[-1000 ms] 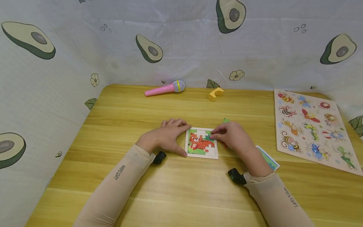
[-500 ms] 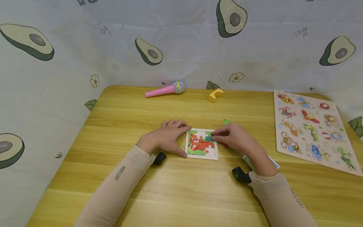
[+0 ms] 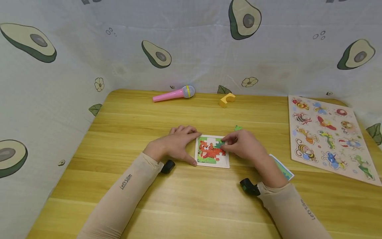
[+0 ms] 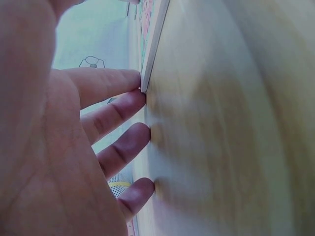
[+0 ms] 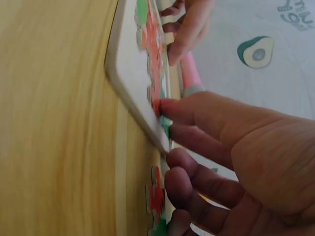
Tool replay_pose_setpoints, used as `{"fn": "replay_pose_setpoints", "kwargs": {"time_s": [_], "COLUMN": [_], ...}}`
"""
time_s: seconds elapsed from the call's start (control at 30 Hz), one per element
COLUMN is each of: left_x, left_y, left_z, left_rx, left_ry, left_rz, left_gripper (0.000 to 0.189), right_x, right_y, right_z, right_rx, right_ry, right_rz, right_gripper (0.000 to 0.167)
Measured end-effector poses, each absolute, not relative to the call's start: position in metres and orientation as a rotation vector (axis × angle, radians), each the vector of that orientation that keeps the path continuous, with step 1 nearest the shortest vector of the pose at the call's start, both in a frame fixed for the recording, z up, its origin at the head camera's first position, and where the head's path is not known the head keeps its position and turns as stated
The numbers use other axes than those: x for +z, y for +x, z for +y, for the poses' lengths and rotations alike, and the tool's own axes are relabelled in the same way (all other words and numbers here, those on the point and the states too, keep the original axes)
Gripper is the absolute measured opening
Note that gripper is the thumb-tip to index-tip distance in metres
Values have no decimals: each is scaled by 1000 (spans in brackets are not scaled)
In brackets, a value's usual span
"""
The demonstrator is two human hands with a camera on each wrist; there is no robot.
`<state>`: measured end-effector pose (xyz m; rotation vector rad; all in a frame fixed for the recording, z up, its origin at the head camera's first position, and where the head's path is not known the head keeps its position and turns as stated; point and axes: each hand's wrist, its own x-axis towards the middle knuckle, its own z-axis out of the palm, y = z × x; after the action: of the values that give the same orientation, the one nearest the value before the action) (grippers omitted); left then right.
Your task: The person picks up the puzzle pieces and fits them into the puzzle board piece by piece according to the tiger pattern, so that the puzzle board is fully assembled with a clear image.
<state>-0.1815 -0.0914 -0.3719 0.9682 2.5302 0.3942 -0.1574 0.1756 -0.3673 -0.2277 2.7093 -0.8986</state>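
Observation:
A small square jigsaw board with a pale rim lies flat on the table, partly filled with pieces showing an orange tiger. At its left side my left hand spreads thumb and index finger to the two left corners; the other fingertips touch the tabletop. My right hand is over the right edge, its thumb and index finger pinching a green-and-orange puzzle piece in the picture. Bare white gaps show at the top and lower right. A loose red piece lies under my right hand's curled fingers.
A green puzzle piece lies behind my right hand. A picture card is partly under my right forearm. A large insect peg board is at the right. Behind are a pink microphone and a yellow arch block.
My right wrist swung outward half a second ago and has turned back, uncovering more of the card's right side. The fingertips stay at the board's right edge. My left hand has not moved.

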Motion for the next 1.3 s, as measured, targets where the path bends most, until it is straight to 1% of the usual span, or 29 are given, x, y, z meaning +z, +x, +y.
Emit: {"fn": "replay_pose_setpoints", "kwargs": {"time_s": [0.17,0.3,0.53,0.6,0.77,0.87,0.93,1.03,1.17,1.3], "left_x": [-372,-371,-373,-373,-373,-373,-373,-373,-373,-373], "left_y": [-181,-181,-180,-180,-180,-180,-180,-180,-180,-180], "left_z": [-91,-91,-90,-90,-90,-91,-91,-91,-91,-91], "left_rx": [392,390,391,396,391,387,387,389,396,397], "left_ry": [966,965,966,962,965,968,968,969,975,971], "left_rz": [2533,2537,2539,2538,2539,2542,2541,2540,2538,2535], "left_gripper": [104,104,105,105,105,104,104,104,104,105], "right_x": [-365,-363,-354,-352,-352,-357,-361,-366,-369,-370], "right_y": [-155,-155,-161,-162,-167,-169,-171,-172,-171,-170], "right_z": [171,174,203,213,230,232,232,232,232,231], "right_rx": [-889,-911,-990,-983,-907,-841,-799,-758,-775,-794], "right_ry": [-260,-246,-180,-133,-53,-80,-117,-157,-137,-106], "right_rz": [2723,2697,2716,2736,2750,2766,2776,2782,2798,2807], "right_gripper": [25,27,28,33,54,63,65,61,44,33]}}
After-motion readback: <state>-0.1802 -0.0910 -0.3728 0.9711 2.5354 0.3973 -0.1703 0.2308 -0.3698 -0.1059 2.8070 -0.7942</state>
